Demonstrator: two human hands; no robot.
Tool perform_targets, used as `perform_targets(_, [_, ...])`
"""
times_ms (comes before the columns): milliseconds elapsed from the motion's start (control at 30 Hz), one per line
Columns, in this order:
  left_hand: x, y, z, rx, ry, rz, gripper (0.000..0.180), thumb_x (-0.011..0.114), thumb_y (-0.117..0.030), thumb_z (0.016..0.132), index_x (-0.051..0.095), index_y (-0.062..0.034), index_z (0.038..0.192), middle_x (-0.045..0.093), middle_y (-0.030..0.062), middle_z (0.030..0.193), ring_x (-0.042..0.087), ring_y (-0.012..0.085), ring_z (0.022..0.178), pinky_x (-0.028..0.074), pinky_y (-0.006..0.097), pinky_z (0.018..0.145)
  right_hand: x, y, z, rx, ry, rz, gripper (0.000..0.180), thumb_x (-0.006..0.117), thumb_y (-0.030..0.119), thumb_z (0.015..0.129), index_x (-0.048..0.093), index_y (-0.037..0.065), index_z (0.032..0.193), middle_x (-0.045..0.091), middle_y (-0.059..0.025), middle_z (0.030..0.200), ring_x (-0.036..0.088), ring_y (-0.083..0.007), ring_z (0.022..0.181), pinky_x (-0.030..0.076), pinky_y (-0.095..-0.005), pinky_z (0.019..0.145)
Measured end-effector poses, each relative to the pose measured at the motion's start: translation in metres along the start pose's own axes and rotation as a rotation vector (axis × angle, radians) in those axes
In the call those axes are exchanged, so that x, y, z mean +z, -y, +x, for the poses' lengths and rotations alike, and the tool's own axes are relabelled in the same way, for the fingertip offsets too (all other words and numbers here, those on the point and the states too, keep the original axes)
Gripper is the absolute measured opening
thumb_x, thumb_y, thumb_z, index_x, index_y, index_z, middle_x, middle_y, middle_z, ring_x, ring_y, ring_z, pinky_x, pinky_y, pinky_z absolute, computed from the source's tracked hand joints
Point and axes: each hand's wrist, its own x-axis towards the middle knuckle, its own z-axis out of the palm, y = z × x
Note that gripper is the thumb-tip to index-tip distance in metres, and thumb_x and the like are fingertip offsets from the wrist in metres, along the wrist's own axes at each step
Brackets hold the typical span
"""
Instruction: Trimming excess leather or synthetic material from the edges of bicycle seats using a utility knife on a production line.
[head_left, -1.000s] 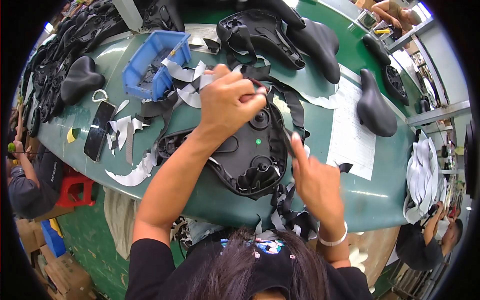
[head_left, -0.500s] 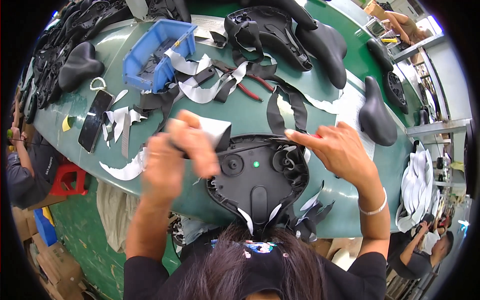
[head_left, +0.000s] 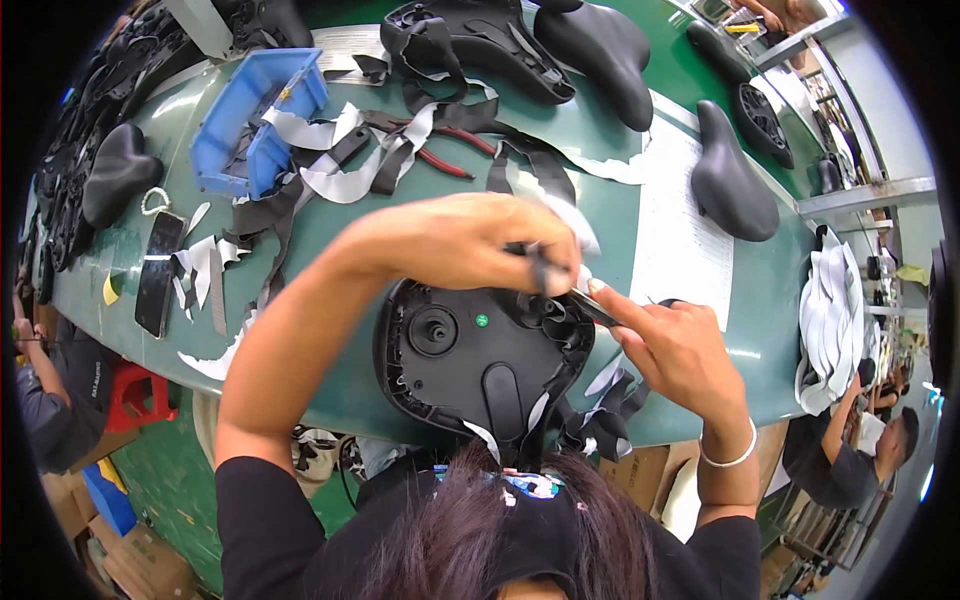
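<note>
A black bicycle saddle (head_left: 455, 350) lies underside up in front of me, with ribs along its rim and a small green sticker. My left hand (head_left: 490, 240) reaches across its far edge, fingers pinched on a black strip (head_left: 543, 270) that is smeared by motion. Close beside it, at the saddle's far right edge, my right hand (head_left: 680, 345) grips a slim metal tool (head_left: 597, 308); its exact kind is hidden by the fingers. Trimmed black and white scraps (head_left: 608, 410) hang at the saddle's near right.
Past my hands lie red-handled pliers (head_left: 445, 160), curled strips (head_left: 340, 180) and a blue bin (head_left: 250, 125). A phone (head_left: 158, 275) rests at left. More saddles (head_left: 735, 180) and a paper sheet (head_left: 685, 235) are at right. Other people work at both sides.
My left hand has swung right across the saddle's far edge to beside my right hand. The right hand has come lower and turned, showing the metal tool. The whole view has shifted.
</note>
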Motion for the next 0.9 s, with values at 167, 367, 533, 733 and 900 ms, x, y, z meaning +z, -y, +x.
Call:
perform_targets(167, [0.003,-0.025,0.029,-0.109,-0.935,-0.544,0.022,0.052,-0.028,0.095,0.054,-0.0052,0.094,0.048,0.0006,0.067,0.045,0.0104,0.052,0.043,0.026,0.052,0.027,0.014,-0.043,0.152,-0.058,-0.04,0.045,0.06,0.016,0.084,0.05,0.015,0.128,0.055,-0.0083,0.056,0.054,-0.0286,0.046,0.04,-0.0393,0.045])
perform_targets(367, [-0.003,-0.055,-0.01,-0.041,-1.954,1.275,0.014,0.049,-0.014,0.09,0.054,-0.0031,0.081,0.054,0.0028,0.071,0.055,0.0121,0.062,0.045,0.025,0.057,0.067,0.065,-0.075,0.571,-0.147,0.813,0.052,0.054,0.016,0.091,0.035,0.006,0.138,0.064,-0.0105,0.065,0.061,-0.0268,0.051,0.049,-0.0336,0.053])
perform_targets(533, [0.007,-0.03,-0.019,-0.231,-1.301,0.66,0.024,0.066,-0.009,0.08,0.056,-0.0053,0.102,0.06,0.0125,0.104,0.058,0.0252,0.094,0.045,0.036,0.086,0.081,0.052,-0.071,0.649,-0.472,1.105,0.068,0.069,0.013,0.083,0.03,0.001,0.138,0.06,-0.0122,0.108,0.058,-0.0137,0.07,0.049,-0.026,0.064])
perform_targets(733, [0.018,-0.005,-0.051,-0.937,-0.223,0.506,0.053,0.061,-0.056,0.082,0.069,-0.0043,0.088,0.068,0.0137,0.091,0.063,0.0267,0.081,0.048,0.038,0.077,0.078,0.027,0.02,0.352,-0.439,1.278,0.077,0.077,0.02,0.074,0.032,0.002,0.134,0.052,-0.0069,0.106,0.05,-0.0125,0.091,0.044,-0.0277,0.08])
perform_targets(900, [-0.036,0.032,-0.053,-0.541,-0.844,-0.394,0.047,0.055,-0.041,0.093,0.064,0.0041,0.103,0.066,0.0056,0.093,0.061,0.0128,0.081,0.05,0.029,0.077,0.027,-0.065,0.065,0.435,-0.842,1.342,0.032,0.064,0.017,0.084,0.055,0.002,0.111,0.061,-0.003,0.081,0.059,-0.0093,0.071,0.047,-0.0209,0.059])
